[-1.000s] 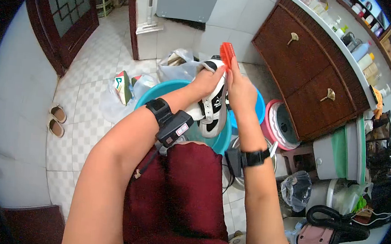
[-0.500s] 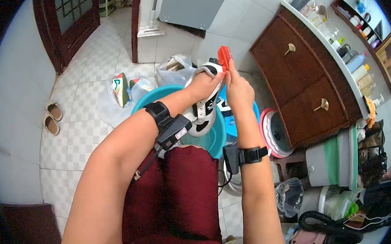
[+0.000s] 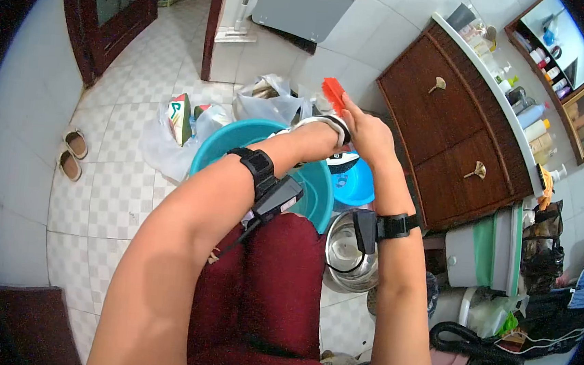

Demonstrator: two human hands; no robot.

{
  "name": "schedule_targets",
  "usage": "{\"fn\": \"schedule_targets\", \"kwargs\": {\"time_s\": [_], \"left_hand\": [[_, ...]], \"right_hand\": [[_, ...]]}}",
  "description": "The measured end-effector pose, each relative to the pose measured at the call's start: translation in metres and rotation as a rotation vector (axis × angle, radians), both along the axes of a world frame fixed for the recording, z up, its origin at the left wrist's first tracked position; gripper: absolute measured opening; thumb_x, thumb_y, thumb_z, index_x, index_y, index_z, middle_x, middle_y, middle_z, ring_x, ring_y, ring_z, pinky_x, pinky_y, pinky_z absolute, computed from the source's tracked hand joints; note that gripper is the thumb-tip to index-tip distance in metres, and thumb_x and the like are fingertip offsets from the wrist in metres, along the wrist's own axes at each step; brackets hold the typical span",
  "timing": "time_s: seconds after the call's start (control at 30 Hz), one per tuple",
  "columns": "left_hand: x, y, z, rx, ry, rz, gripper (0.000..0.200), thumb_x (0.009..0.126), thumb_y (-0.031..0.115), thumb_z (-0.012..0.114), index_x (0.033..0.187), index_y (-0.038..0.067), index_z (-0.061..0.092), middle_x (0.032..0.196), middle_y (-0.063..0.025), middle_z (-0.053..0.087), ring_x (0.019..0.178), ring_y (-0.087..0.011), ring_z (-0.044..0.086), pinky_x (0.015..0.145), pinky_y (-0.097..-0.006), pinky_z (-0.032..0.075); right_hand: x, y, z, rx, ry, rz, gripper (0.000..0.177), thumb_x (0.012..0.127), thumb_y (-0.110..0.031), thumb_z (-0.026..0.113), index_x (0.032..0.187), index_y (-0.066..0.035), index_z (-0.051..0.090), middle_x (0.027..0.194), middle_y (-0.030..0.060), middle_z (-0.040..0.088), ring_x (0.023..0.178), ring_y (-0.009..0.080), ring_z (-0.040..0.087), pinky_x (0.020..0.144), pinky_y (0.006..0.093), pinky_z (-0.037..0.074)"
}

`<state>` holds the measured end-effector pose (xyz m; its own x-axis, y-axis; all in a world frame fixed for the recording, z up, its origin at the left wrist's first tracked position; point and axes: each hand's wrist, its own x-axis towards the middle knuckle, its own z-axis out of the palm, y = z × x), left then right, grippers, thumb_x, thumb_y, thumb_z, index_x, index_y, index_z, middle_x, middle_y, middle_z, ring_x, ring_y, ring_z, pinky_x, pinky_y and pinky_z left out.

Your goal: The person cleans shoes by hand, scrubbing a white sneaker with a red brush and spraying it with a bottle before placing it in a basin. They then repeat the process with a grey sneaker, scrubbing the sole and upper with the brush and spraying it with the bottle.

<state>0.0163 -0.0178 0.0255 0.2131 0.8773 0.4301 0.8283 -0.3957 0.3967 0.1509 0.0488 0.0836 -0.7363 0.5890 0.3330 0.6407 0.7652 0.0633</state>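
Observation:
My left hand (image 3: 323, 141) is closed around a white and black sneaker (image 3: 340, 125), which is turned mostly behind the hand and forearm. Beside it, my right hand (image 3: 372, 135) grips a red scrub brush (image 3: 333, 93), its bristled end pointing up and away. The brush hand is right at the shoe's end. Both hands are over the right side of a large teal basin (image 3: 205, 155) between my knees and the wall. In a smaller blue basin (image 3: 355, 186) to the right lies another black and white shoe (image 3: 342, 161).
A metal basin (image 3: 347, 261) stands by my right knee. Plastic bags hold a pair of shoes (image 3: 179, 120) and other footwear at the back. Slippers (image 3: 70, 162) lie on the tiled floor at left. A brown cabinet (image 3: 458, 120) with bottles on top stands at right.
The sneaker has been turned, so its side no longer faces me and my left forearm covers more of it. My left hand has moved right and down; the brush hand shifted slightly right.

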Motion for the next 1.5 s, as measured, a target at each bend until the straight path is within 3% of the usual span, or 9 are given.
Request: {"fn": "schedule_targets", "kwargs": {"time_s": [0.37, 0.5, 0.77, 0.87, 1.03, 1.13, 1.3, 1.33, 1.5], "left_hand": [[-0.001, 0.001, -0.007, -0.007, -0.207, 0.101, 0.045, 0.090, 0.044, 0.048, 0.106, 0.004, 0.059, 0.099, -0.0234, 0.061, 0.092, -0.0408, 0.058, 0.081, -0.0463, 0.046], [-0.017, 0.005, 0.009, -0.084, -0.364, 0.278, 0.044, 0.090, 0.043, 0.048, 0.102, 0.003, 0.061, 0.099, -0.0231, 0.062, 0.092, -0.0403, 0.059, 0.080, -0.0450, 0.047], [-0.005, 0.008, -0.008, -0.007, -0.169, 0.123, 0.036, 0.087, 0.029, 0.053, 0.114, 0.005, 0.055, 0.111, -0.0226, 0.058, 0.104, -0.0383, 0.054, 0.088, -0.0436, 0.044], [-0.006, 0.005, 0.002, -0.080, -0.451, 0.229, 0.035, 0.087, 0.026, 0.055, 0.114, 0.004, 0.055, 0.111, -0.0236, 0.057, 0.105, -0.0397, 0.053, 0.088, -0.0430, 0.044], [-0.016, 0.020, -0.013, -0.024, -0.794, -0.006, 0.038, 0.085, 0.027, 0.058, 0.111, -0.001, 0.057, 0.102, -0.0095, 0.062, 0.092, -0.0153, 0.057, 0.080, -0.0308, 0.046], [-0.010, 0.003, 0.011, -0.266, -1.039, -0.016, 0.039, 0.086, 0.030, 0.056, 0.110, -0.001, 0.057, 0.099, -0.0090, 0.063, 0.088, -0.0156, 0.058, 0.077, -0.0307, 0.047], [-0.002, 0.015, 0.016, -0.067, -1.483, 0.077, 0.055, 0.090, 0.058, 0.043, 0.103, 0.006, 0.059, 0.086, -0.0015, 0.063, 0.072, -0.0122, 0.059, 0.065, -0.0272, 0.048], [-0.006, 0.009, 0.023, -0.174, -1.620, 0.067, 0.059, 0.093, 0.054, 0.041, 0.113, 0.001, 0.055, 0.098, -0.0045, 0.061, 0.087, -0.0139, 0.056, 0.078, -0.0286, 0.046], [-0.018, 0.014, 0.009, -0.161, -1.699, -0.013, 0.054, 0.094, 0.050, 0.043, 0.110, 0.000, 0.056, 0.095, -0.0044, 0.061, 0.081, -0.0123, 0.057, 0.073, -0.0286, 0.047]], "right_hand": [[0.025, -0.043, -0.041, -0.177, 0.440, -0.149, 0.043, 0.097, -0.031, 0.038, 0.139, -0.023, 0.037, 0.076, 0.0243, 0.062, 0.065, 0.0386, 0.061, 0.057, 0.0457, 0.045], [0.042, -0.058, -0.060, -0.132, 0.438, -0.085, 0.044, 0.096, -0.026, 0.043, 0.139, -0.024, 0.036, 0.069, 0.0229, 0.060, 0.061, 0.0380, 0.060, 0.054, 0.0457, 0.043], [0.008, -0.017, -0.009, 0.097, 0.255, -0.062, 0.046, 0.095, -0.027, 0.043, 0.140, -0.025, 0.034, 0.068, 0.0201, 0.060, 0.060, 0.0375, 0.059, 0.052, 0.0474, 0.044], [0.005, -0.019, -0.009, 0.093, 0.277, -0.047, 0.047, 0.095, -0.027, 0.042, 0.141, -0.024, 0.033, 0.069, 0.0194, 0.061, 0.058, 0.0374, 0.058, 0.051, 0.0478, 0.043], [0.013, -0.046, -0.046, 0.020, 0.412, -0.054, 0.047, 0.095, -0.028, 0.042, 0.141, -0.022, 0.032, 0.066, 0.0186, 0.060, 0.056, 0.0360, 0.058, 0.049, 0.0456, 0.043], [0.009, -0.035, -0.039, 0.030, 0.434, -0.154, 0.046, 0.095, -0.029, 0.042, 0.140, -0.021, 0.035, 0.067, 0.0189, 0.060, 0.059, 0.0360, 0.060, 0.050, 0.0467, 0.044], [0.006, -0.052, -0.039, -0.024, 0.432, -0.134, 0.047, 0.095, -0.029, 0.042, 0.141, -0.022, 0.033, 0.067, 0.0213, 0.060, 0.060, 0.0379, 0.060, 0.052, 0.0472, 0.045], [0.011, -0.060, -0.046, -0.065, 0.403, -0.130, 0.048, 0.095, -0.029, 0.042, 0.141, -0.022, 0.032, 0.067, 0.0216, 0.060, 0.060, 0.0383, 0.060, 0.052, 0.0472, 0.045], [0.013, -0.055, -0.052, -0.111, 0.373, -0.136, 0.049, 0.095, -0.028, 0.042, 0.142, -0.022, 0.030, 0.066, 0.0225, 0.060, 0.058, 0.0393, 0.060, 0.052, 0.0503, 0.044]]}}
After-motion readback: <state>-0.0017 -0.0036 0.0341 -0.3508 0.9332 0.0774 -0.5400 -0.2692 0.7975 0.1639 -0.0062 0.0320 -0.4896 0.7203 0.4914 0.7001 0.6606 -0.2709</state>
